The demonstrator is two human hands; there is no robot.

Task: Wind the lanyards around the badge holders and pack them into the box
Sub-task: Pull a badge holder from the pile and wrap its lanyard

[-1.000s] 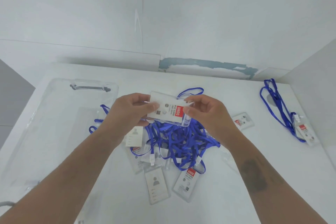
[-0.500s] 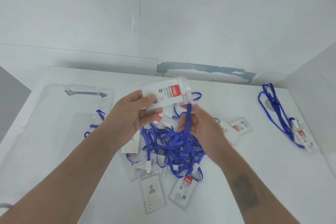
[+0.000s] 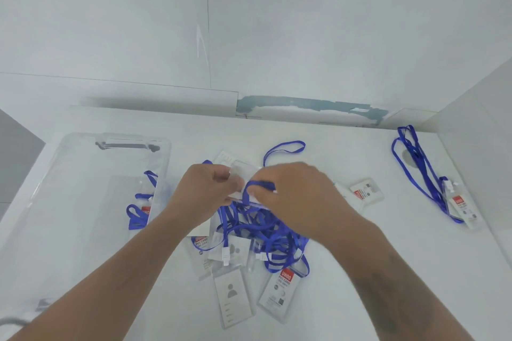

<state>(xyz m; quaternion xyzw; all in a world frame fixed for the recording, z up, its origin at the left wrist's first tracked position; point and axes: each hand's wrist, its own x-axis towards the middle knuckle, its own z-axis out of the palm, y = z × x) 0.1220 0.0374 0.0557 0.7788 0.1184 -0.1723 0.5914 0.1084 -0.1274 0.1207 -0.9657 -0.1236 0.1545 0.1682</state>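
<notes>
My left hand point(image 3: 206, 191) grips a clear badge holder point(image 3: 240, 174) above the pile in the middle of the table. My right hand point(image 3: 295, 196) pinches that holder's blue lanyard point(image 3: 250, 188), which runs across the holder's face. Beneath both hands lies a tangled heap of blue lanyards point(image 3: 266, 232) with several clear badge holders point(image 3: 278, 291) around it. The clear plastic box point(image 3: 69, 174) stands at the left, and a wound badge holder point(image 3: 142, 212) with blue lanyard rests inside it against its right wall.
One more badge with a long blue lanyard point(image 3: 424, 174) lies at the far right near the side wall. A loose badge holder point(image 3: 367, 192) sits right of my hands. The white table point(image 3: 388, 271) meets the wall behind.
The holder came down from its raised position toward the pile. My right hand moved up from the hanging lanyard and brought the strap across the holder.
</notes>
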